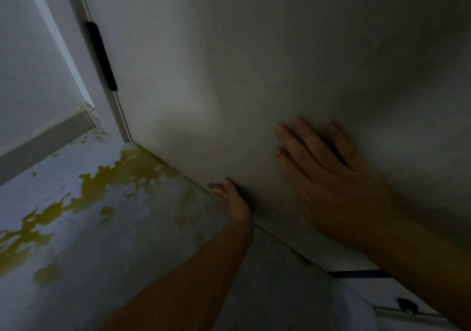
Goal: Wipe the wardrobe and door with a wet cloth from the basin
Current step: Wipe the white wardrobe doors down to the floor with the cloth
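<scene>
The white panel (254, 50) fills the upper and right part of what I see, tilted, its face running from the far left corner down toward the near right; I cannot tell whether it belongs to the wardrobe or is the room door. My right hand (328, 175) lies flat against its face, fingers straight and slightly spread, palm pressing on the surface and holding nothing. My left hand (235, 203) is at the panel's lower edge, to the left of the right hand, its fingers curled round that edge and partly hidden by it, so it grips the panel there. Both forearms are bare and come in from the near side. Along the panel's far left edge sits a long black hinge (100, 55), fixed beside a pale metal strip. Below the edge spreads a grey surface (122, 241) blotched with yellow patches (107, 180) where the coating looks peeled. At the far left a white moulding (48, 139) crosses at an angle. At the near right, under my right forearm, a dark blue strip (356, 274) and a small dark fitting (407, 304) show, too dim to make out.
</scene>
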Tool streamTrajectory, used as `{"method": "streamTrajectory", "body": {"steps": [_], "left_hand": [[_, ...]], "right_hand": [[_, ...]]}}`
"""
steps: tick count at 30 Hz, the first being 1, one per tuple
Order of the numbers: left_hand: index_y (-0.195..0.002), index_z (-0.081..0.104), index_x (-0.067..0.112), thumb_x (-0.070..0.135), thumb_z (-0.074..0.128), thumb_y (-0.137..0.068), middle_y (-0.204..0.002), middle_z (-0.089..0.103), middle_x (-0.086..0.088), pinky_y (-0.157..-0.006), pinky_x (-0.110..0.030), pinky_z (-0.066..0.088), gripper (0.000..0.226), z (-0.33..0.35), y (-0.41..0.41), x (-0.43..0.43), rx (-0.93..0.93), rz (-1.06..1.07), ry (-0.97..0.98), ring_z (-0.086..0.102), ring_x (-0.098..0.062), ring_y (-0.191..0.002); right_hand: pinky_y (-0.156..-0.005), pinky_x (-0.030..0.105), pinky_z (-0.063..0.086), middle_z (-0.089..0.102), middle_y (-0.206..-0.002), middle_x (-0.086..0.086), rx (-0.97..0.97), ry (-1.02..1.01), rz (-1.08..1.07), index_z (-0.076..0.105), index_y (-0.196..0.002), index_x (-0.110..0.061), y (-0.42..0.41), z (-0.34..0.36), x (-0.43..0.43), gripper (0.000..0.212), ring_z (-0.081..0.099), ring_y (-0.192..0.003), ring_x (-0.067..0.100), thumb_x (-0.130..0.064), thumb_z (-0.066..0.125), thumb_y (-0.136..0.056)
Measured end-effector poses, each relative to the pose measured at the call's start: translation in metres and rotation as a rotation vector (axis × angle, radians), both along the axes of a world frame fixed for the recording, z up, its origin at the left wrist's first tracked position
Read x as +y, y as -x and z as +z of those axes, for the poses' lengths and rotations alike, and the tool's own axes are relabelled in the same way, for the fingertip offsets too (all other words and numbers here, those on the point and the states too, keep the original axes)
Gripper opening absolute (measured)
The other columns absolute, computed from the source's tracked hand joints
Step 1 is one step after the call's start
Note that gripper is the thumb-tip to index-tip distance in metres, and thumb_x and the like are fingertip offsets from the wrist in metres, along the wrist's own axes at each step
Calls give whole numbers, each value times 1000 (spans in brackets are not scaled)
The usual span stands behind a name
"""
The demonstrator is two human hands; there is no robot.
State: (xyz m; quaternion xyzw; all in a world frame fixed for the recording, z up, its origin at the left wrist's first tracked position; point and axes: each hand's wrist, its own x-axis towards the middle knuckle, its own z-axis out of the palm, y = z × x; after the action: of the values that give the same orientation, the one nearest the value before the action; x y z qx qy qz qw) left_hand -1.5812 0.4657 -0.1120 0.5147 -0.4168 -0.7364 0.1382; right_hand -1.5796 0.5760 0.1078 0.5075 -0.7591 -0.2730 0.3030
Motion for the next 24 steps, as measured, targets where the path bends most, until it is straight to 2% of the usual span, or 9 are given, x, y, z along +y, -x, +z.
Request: {"method": "streamTrajectory", "body": {"steps": [2, 5, 7, 11, 14, 16, 18, 21, 24], "left_hand": [[-156, 33, 32, 104, 23, -65, -163, 35, 1, -122, -54, 28, 116, -14, 5, 7, 87, -59, -118, 37, -27, -148], [-162, 11, 36, 84, 26, -91, -170, 9, 12, -128, -46, 14, 87, 37, -4, 13, 253, -134, -73, 13, -12, -156], [-163, 3, 32, 92, 20, -83, -171, 4, 9, -128, -47, 13, 101, 32, -8, 12, 221, -178, -44, 9, -14, -157], [-133, 52, 52, 110, 35, -52, -150, 52, 4, -118, -60, 33, 100, -63, 15, 3, 150, -11, -180, 48, -30, -139], [-145, 38, 38, 102, 35, -69, -164, 33, -8, -120, -67, 22, 99, 5, 13, -7, 149, -36, -97, 33, -40, -148], [-161, 8, 35, 67, 31, -101, -172, 0, -3, -128, -48, 4, 71, 88, 1, -9, 243, -67, 157, 5, -23, -158], [-158, -12, 24, 44, 26, -110, -168, -20, 4, -126, -31, -9, 64, 140, -5, -7, 390, -73, 519, -17, -8, -154], [-158, -13, 9, 54, 17, -106, -165, -27, -10, -125, -45, -14, 75, 199, -10, -8, 620, -213, 1102, -28, -28, -153], [-161, -5, 14, 49, 16, -107, -163, -21, -19, -124, -52, -12, 68, 251, -9, -14, 661, -311, 1494, -23, -42, -152]], "right_hand": [[-125, 55, -2, 18, -166, 24, -25, 4, -1, 45, -149, 0, -1, 1, 1, 56, 16, -154, 41, -22, 42, -97], [-126, 56, 1, 22, -164, 24, 9, 9, 17, 47, -148, 1, 3, -2, 0, 54, 20, -153, 41, -21, 42, -99], [-126, 56, 2, 23, -164, 24, 15, 12, 16, 48, -147, 0, 4, -4, 1, 53, 22, -153, 41, -18, 39, -98], [-126, 56, 1, 21, -165, 24, 29, -26, 13, 45, -148, 1, 3, -4, 3, 57, 20, -153, 41, -14, 38, -94], [-127, 52, 3, 22, -165, 21, -7, -7, -5, 45, -149, 0, -1, 3, 4, 58, 20, -154, 37, -13, 36, -94], [-127, 50, 2, 24, -166, 18, 13, 45, -15, 44, -150, -2, -3, 18, 10, 58, 21, -154, 35, -12, 41, -93], [-126, 50, 1, 27, -165, 15, 38, 143, -49, 47, -150, -6, -4, 41, 21, 63, 22, -153, 34, -16, 56, -88], [-125, 50, 4, 30, -164, 10, 104, 320, -103, 51, -149, -16, -7, 76, 38, 61, 16, -156, 32, -26, 59, -89], [-124, 52, 6, 26, -167, 7, 162, 438, -153, 47, -152, -22, -10, 95, 53, 61, 7, -157, 28, -33, 56, -93]]}}
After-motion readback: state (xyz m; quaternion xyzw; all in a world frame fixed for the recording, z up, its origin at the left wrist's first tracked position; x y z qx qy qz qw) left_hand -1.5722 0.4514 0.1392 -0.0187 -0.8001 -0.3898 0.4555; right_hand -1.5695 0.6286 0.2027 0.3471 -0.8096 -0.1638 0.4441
